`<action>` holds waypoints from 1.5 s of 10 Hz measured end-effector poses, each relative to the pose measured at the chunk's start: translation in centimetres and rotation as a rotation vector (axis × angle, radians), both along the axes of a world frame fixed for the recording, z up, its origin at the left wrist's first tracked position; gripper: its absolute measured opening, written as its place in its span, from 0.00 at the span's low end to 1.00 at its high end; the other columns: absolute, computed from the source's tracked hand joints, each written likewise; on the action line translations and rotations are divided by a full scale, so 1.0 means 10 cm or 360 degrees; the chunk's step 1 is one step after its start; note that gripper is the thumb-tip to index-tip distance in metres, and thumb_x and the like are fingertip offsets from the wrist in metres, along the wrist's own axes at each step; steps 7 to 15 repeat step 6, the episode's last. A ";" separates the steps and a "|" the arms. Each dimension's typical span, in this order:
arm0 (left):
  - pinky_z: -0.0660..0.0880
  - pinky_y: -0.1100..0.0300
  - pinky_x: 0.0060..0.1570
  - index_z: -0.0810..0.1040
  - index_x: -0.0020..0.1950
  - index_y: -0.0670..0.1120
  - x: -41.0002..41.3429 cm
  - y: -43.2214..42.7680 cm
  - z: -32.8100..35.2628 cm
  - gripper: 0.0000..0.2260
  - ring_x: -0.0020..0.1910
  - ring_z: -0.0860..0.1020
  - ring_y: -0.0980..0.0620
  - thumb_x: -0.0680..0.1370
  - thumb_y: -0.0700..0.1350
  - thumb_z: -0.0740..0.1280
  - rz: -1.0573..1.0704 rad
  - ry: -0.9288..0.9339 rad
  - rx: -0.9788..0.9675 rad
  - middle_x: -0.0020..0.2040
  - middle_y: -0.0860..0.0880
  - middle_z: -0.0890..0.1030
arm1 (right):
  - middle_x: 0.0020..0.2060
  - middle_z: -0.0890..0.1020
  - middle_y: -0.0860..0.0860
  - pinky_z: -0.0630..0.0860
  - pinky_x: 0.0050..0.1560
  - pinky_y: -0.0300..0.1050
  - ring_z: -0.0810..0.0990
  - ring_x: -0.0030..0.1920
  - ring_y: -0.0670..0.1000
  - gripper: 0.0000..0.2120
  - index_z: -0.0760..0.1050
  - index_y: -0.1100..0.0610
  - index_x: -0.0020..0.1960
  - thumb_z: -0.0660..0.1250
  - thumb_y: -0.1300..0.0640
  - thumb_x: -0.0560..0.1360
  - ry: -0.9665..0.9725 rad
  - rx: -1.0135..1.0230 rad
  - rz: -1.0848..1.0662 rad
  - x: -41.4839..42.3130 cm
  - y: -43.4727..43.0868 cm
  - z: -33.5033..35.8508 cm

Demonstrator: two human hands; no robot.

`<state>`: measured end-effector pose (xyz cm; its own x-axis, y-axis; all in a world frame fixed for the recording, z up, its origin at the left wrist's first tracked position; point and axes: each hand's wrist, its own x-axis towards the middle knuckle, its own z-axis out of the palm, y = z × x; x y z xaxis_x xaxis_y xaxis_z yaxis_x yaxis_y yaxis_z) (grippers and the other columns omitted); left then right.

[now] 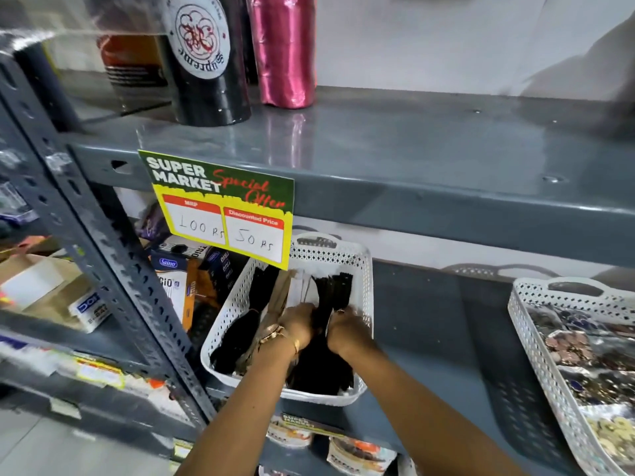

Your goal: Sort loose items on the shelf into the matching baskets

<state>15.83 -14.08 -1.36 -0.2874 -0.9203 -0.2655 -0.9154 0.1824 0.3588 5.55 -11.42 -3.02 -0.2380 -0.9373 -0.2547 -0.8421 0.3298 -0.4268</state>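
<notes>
A white perforated basket stands on the grey middle shelf and holds several black bundles of long thin items. Both my hands are inside it. My left hand, with gold bangles at the wrist, and my right hand grip one black bundle between them, near its middle. Another black bundle lies along the basket's left side. A second white basket at the right holds many small packets of ornaments.
A yellow and green price card hangs from the upper shelf edge above the basket. Black and pink rolls stand on the upper shelf. Boxes sit left of the basket, behind the slotted upright post.
</notes>
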 end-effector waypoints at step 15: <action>0.82 0.57 0.45 0.70 0.69 0.47 -0.11 0.40 0.40 0.22 0.51 0.83 0.46 0.75 0.45 0.61 -0.0124 -0.0570 -0.0845 0.56 0.44 0.83 | 0.73 0.62 0.59 0.74 0.60 0.54 0.67 0.68 0.62 0.26 0.55 0.63 0.75 0.57 0.61 0.79 0.0643 -0.0400 0.0037 0.04 0.42 0.50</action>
